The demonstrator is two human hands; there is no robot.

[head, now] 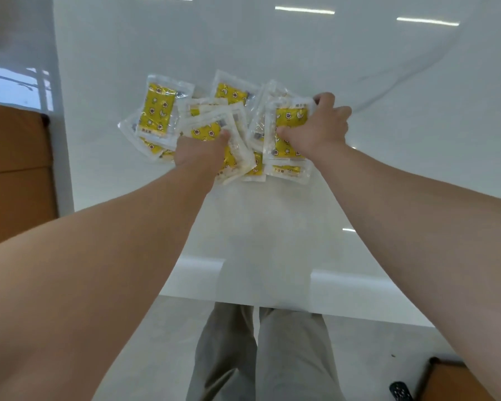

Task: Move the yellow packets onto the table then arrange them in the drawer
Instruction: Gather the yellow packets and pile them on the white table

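Note:
Several yellow packets in clear wrappers lie in an overlapping heap on the glossy white table. My left hand grips a packet at the heap's near middle, its thumb on top. My right hand holds a small stack of packets at the heap's right side, fingers curled over the far edge and thumb pressing on the front. No drawer is in view.
A brown cabinet or box stands to the left of the table. Another brown piece and a dark object sit on the floor at lower right. My legs stand at the table's near edge.

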